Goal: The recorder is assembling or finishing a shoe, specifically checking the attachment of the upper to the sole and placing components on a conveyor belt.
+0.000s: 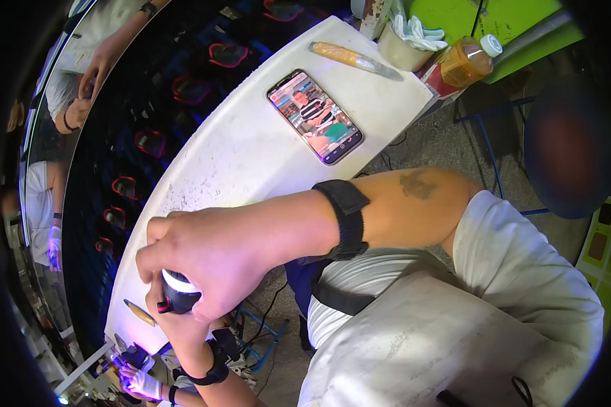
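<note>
Both of the person's bare hands meet on one small thing at the near edge of a long white table [251, 142]. The right hand [217, 261] comes across from the right, its grip clenched over the top of a small dark round object with a white rim [178, 290], fingers curled down around it. The left hand [176, 322] rises from below and grasps the same object from underneath; most of that hand is hidden by the right one. The object sits between the two hands, just off the table's edge.

Just left of the grip, a small yellow-handled tool [141, 312] lies on the table. Behind the grip, a black wrist strap [346, 217] circles the right forearm.

Well beyond the grip, a smartphone [314, 116] with a lit screen lies flat on the table. Farther still lie a knife with a yellow handle [354, 59], a pale tub holding white cloth [406, 42], and a bottle of amber liquid [467, 62].

Below the grip, at the table's end, another person's gloved hands [137, 380] work under violet light.
</note>
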A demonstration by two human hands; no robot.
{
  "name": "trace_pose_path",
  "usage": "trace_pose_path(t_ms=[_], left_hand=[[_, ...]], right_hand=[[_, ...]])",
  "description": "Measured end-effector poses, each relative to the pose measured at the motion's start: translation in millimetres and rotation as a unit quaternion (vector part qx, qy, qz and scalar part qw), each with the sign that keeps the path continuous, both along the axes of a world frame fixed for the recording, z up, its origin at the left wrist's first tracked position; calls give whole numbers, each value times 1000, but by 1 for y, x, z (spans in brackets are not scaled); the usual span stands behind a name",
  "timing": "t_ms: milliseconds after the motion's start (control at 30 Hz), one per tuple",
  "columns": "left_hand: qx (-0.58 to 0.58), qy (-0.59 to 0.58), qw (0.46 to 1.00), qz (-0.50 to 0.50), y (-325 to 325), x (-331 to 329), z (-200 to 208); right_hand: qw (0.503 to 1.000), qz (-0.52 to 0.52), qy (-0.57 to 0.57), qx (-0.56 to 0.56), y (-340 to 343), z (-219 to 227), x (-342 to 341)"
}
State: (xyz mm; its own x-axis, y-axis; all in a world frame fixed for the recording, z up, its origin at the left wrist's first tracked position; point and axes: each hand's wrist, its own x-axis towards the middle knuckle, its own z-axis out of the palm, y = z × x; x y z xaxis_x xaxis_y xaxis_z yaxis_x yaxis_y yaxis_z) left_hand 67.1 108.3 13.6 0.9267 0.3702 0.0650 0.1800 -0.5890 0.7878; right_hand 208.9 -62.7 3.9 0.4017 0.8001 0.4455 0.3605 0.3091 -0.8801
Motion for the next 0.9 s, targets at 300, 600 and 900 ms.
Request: trace_pose_path(t_ms=[300, 600, 900], left_hand=[[-96, -50, 994, -8, 36, -40, -54], [-161, -66, 984, 39, 42, -79, -80], [-44, -2, 999, 24, -4, -43, -16]], right_hand=[[997, 55, 46, -6, 44, -16, -18], [939, -7, 274, 206, 39, -43, -24], [996, -25, 22, 79, 33, -21, -40]])
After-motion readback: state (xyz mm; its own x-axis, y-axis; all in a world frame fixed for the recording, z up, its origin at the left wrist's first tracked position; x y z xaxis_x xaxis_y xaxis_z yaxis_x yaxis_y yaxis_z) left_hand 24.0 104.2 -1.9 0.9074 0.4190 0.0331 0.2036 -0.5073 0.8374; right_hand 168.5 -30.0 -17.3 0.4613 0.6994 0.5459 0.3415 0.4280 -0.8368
